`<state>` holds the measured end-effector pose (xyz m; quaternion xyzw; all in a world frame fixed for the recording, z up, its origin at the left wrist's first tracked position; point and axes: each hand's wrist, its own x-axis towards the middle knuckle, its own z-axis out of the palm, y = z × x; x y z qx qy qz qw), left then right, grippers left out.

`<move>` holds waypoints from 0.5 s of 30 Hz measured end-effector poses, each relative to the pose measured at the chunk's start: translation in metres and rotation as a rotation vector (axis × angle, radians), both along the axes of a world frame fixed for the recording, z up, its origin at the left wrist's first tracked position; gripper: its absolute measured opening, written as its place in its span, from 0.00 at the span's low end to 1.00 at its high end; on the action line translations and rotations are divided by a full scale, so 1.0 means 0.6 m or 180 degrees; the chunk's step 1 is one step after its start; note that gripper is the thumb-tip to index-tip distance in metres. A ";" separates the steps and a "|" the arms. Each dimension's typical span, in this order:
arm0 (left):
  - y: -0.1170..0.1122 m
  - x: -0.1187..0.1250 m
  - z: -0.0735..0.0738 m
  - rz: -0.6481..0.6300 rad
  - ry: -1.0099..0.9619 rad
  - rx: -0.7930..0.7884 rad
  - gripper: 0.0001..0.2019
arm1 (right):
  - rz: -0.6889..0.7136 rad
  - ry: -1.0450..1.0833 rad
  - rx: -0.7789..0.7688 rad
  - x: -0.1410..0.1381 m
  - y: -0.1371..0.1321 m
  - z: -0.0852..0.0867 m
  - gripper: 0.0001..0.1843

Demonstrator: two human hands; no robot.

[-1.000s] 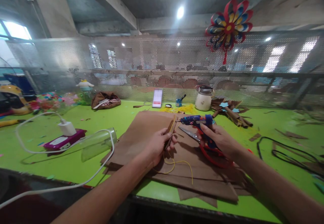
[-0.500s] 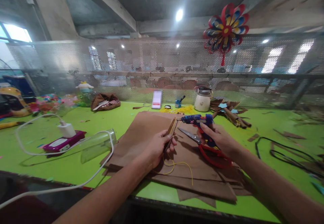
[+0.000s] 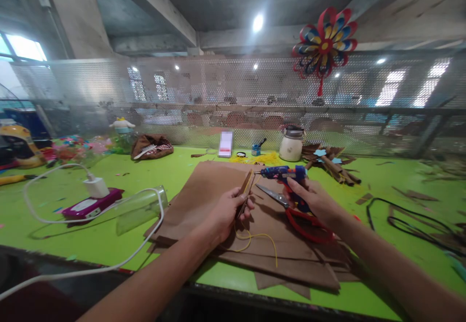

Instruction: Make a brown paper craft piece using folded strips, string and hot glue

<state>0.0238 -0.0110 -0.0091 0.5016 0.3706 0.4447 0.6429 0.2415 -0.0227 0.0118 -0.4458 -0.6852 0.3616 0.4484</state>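
My left hand (image 3: 233,211) is closed on a narrow folded strip of brown paper (image 3: 246,181), held upright. A thin yellow cord (image 3: 267,235) runs along the strip and hangs in a loop below the fingers. My right hand (image 3: 311,195) grips a blue glue gun (image 3: 282,172); its nozzle points left, close to the strip's upper end. Whether the tip touches the strip I cannot tell. Red-handled scissors (image 3: 309,229) lie partly open under my right hand, on a stack of brown paper sheets (image 3: 204,191).
On the green table (image 3: 182,154), a purple power strip (image 3: 92,203) with a white charger and a clear green cup (image 3: 140,210) lie left. A phone (image 3: 225,144), a small blue bottle (image 3: 257,149) and a cream jug (image 3: 291,147) stand behind. A black cable (image 3: 404,217) lies right.
Both hands, the paper strip and the glue gun stay almost in place. The view has shifted very slightly.
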 end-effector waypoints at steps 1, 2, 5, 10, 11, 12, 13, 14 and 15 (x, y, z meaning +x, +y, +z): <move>0.000 0.000 0.000 0.0005 -0.0023 -0.0009 0.04 | 0.0014 -0.0051 -0.0002 0.000 0.000 -0.001 0.23; 0.001 0.000 0.000 0.0008 -0.0051 -0.0013 0.04 | 0.0029 -0.0097 -0.0003 0.000 -0.001 -0.003 0.23; 0.002 -0.001 0.000 0.0011 -0.0118 -0.0007 0.04 | 0.0069 -0.0166 -0.0031 -0.003 -0.003 -0.006 0.23; 0.005 -0.004 0.000 -0.0005 -0.0117 0.0003 0.04 | 0.0124 -0.0236 -0.0148 -0.010 -0.011 -0.005 0.25; 0.005 -0.004 0.000 -0.0013 -0.0121 -0.0005 0.05 | 0.0119 -0.0257 -0.0182 -0.011 -0.013 -0.004 0.25; 0.005 -0.005 0.000 -0.0028 -0.0122 -0.0022 0.05 | 0.0100 -0.0270 -0.0211 -0.012 -0.014 -0.003 0.25; 0.005 -0.005 0.000 -0.0044 -0.0123 -0.0042 0.05 | 0.0084 -0.0284 -0.0234 -0.012 -0.014 -0.003 0.26; 0.005 -0.005 0.001 -0.0050 -0.0125 -0.0053 0.05 | 0.0068 -0.0276 -0.0246 -0.012 -0.014 -0.003 0.26; 0.006 -0.005 0.001 -0.0044 -0.0125 -0.0055 0.05 | 0.0066 -0.0247 -0.0247 -0.011 -0.013 -0.003 0.26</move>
